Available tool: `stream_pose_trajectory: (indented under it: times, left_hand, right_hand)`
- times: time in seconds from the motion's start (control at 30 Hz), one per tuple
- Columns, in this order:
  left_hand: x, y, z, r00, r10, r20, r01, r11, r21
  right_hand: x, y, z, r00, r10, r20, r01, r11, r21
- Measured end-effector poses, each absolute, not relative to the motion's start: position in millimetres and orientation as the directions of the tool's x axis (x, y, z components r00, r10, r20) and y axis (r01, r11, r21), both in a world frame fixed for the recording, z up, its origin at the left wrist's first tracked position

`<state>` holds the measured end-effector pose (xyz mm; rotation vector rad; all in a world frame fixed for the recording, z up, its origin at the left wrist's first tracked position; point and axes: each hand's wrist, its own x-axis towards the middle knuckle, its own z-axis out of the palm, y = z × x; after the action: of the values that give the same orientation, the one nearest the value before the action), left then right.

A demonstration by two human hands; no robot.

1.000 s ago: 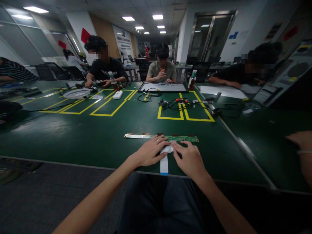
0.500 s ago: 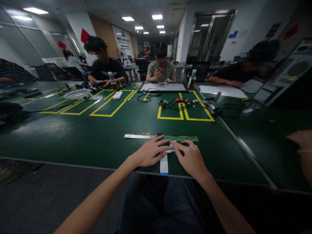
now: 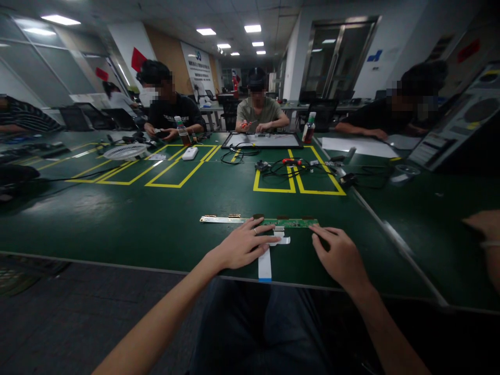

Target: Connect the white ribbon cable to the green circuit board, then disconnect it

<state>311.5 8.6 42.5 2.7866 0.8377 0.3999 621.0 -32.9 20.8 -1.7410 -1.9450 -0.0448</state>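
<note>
A person's left hand (image 3: 242, 247) lies palm down, fingers outstretched and loosely spread, over the near edge of a narrow green circuit board (image 3: 295, 223) and a white flat ribbon cable (image 3: 264, 263) on a green-topped bench (image 3: 156, 219). The right hand (image 3: 339, 255), apart from the left, is half-curled and unclenched, its fingertips at the board's right end; whether they touch it cannot be told. The board stretches left to right, while the cable runs from beneath the left hand toward the bench's near edge, its blue-tipped end nearest the person; a white folded part juts out to the right. Beyond lie yellow tape outlines (image 3: 274, 189) and a black cord (image 3: 240, 155). Across the bench, a co-worker (image 3: 258, 112) sits behind a black-framed white panel (image 3: 236, 139), with a bottle (image 3: 308, 128) near its right end.
</note>
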Motion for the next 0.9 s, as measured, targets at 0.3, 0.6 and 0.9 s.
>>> stream_pose_trajectory:
  times: [0.3, 0.6, 0.9]
  left_hand:
    - [309.6, 7.8, 40.2, 0.79, 0.586, 0.18, 0.529, -0.8, 0.283]
    - [309.2, 5.0, 40.2, 0.768, 0.619, 0.162, 0.566, -0.775, 0.28]
    - [254.4, 7.5, 31.7, 0.625, 0.769, 0.131, 0.732, -0.637, 0.244]
  right_hand:
    - [636.7, -43.3, 7.2, 0.011, 0.933, 0.359, 0.993, 0.031, -0.111]
    - [637.5, -41.9, 7.1, 0.008, 0.926, 0.377, 0.992, 0.041, -0.121]
    - [640.3, -40.5, 4.5, -0.004, 0.927, 0.375, 0.989, 0.058, -0.133]
